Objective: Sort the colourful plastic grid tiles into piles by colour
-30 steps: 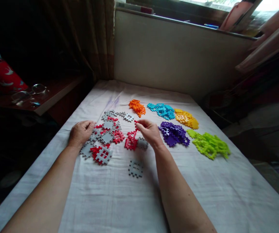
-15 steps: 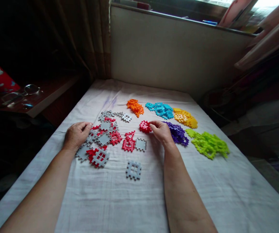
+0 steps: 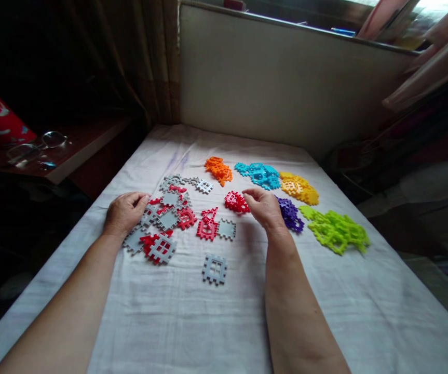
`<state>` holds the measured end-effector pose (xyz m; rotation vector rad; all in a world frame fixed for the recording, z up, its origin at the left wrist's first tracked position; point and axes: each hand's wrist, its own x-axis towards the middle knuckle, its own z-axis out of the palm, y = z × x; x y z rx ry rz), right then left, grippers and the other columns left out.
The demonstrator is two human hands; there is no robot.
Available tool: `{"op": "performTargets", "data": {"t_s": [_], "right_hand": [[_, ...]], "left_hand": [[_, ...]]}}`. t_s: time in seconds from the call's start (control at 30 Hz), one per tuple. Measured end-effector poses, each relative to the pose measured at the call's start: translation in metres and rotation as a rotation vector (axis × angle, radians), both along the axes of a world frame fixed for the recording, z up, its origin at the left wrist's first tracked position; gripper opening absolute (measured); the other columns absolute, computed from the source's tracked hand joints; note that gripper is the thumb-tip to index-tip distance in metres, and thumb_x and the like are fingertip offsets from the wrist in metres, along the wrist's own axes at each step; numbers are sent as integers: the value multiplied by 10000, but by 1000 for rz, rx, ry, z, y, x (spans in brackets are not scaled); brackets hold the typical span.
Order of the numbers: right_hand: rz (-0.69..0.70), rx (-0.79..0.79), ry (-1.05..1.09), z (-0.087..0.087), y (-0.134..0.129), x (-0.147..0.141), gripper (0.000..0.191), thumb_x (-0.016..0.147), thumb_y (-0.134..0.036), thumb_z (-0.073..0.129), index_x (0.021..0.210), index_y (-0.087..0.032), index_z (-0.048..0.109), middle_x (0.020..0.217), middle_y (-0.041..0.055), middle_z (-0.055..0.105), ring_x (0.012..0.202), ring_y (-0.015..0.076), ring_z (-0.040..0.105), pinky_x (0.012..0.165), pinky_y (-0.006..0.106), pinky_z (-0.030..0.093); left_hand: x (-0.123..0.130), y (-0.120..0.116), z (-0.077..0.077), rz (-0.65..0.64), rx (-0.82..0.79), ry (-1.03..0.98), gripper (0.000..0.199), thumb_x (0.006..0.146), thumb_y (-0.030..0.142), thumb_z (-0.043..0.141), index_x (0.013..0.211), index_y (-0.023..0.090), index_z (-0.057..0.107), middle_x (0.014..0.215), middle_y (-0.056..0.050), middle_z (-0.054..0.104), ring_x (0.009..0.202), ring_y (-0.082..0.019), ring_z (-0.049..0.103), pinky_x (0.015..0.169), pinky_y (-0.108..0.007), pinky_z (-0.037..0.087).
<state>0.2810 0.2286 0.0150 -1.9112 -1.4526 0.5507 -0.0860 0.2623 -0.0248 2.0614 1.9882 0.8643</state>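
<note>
My right hand [image 3: 265,209] hovers just right of a small red pile of toothed plastic building tiles [image 3: 235,202]. Its thumb and index finger are slightly apart, with no tile between them. At the left edge of a mixed heap of grey and red tiles [image 3: 168,219], my left hand [image 3: 126,210] has its fingers curled closed; no tile shows in it. Between the hands, a red window tile [image 3: 207,231] with a red triangular piece on top lies beside a plain grey tile [image 3: 227,229]. Nearer to me is a grey window tile [image 3: 215,269].
Sorted tile piles lie on the sheet-covered surface [image 3: 161,322]: orange [image 3: 218,170], light blue [image 3: 261,175], yellow [image 3: 301,190], purple [image 3: 290,214] and lime green [image 3: 336,232]. Eyeglasses [image 3: 54,139] rest on a dark wooden table at left. A pale wall [image 3: 270,78] stands behind.
My right hand has let go of a red tile onto the small red pile and drawn slightly to the right. The left hand stays by the mixed heap.
</note>
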Motion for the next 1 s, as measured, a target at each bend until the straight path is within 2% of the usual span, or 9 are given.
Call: {"op": "performTargets", "data": {"t_s": [0.13, 0.3, 0.37, 0.5, 0.67, 0.73, 0.87, 1.0], "right_hand": [[229, -131, -83, 16, -10, -24, 220, 871, -310, 619, 997, -215, 773, 917, 36, 778, 837, 176, 704, 782, 279, 517], [460, -220, -391, 25, -22, -63, 444, 806, -375, 727, 1233, -258, 702, 1242, 77, 698, 1137, 232, 641, 940, 318, 490], [500, -235, -469, 24, -26, -74, 470, 807, -383, 719, 1261, -264, 684, 1288, 90, 663, 1185, 250, 614, 945, 327, 490], [492, -233, -513, 21, -27, -84, 451, 831, -377, 675, 1269, -269, 671, 1268, 98, 652, 1166, 263, 620, 922, 340, 506], [486, -103, -422, 11, -19, -76, 474, 814, -207, 645, 1287, -235, 660, 1341, 113, 608, 1211, 236, 607, 1014, 332, 489], [424, -19, -368, 7, -13, -64, 487, 803, -171, 626, 1286, -223, 662, 1384, 118, 583, 1233, 228, 600, 1064, 339, 469], [213, 120, -314, 1, -3, -31, 526, 791, -167, 596, 1313, -204, 651, 1449, 139, 544, 1299, 255, 566, 1131, 396, 435], [126, 118, -321, -10, 1, -9, 540, 780, -151, 569, 1311, -191, 658, 1486, 135, 528, 1368, 271, 513, 1166, 410, 404]], "left_hand": [[1, -1, 2, -3, -14, 6, 465, 822, 530, 411, 922, 222, 744, 1068, -85, 774, 1036, -274, 693, 936, -354, 521], [1, -2, 5, -2, -19, 13, 452, 816, 520, 418, 924, 228, 746, 1068, -78, 775, 1046, -274, 691, 953, -356, 517], [2, -2, 5, -2, -6, 9, 431, 817, 512, 424, 911, 237, 743, 1056, -70, 777, 1039, -271, 692, 948, -357, 520], [2, -2, 6, -4, -2, 3, 417, 813, 510, 431, 900, 244, 740, 1042, -68, 777, 1024, -273, 695, 932, -362, 529], [3, -2, 6, -3, -10, 3, 429, 805, 513, 424, 899, 236, 737, 1041, -81, 775, 1030, -286, 695, 937, -382, 529], [3, -3, 7, -8, -12, 4, 426, 805, 510, 422, 895, 236, 736, 1042, -82, 775, 1029, -287, 695, 937, -385, 530], [2, -3, 7, -11, -13, 6, 407, 811, 500, 430, 896, 244, 734, 1056, -74, 776, 1030, -279, 693, 935, -377, 531], [2, -3, 7, -9, -22, 5, 405, 814, 497, 431, 903, 242, 733, 1067, -77, 774, 1042, -282, 692, 943, -381, 529]]}}
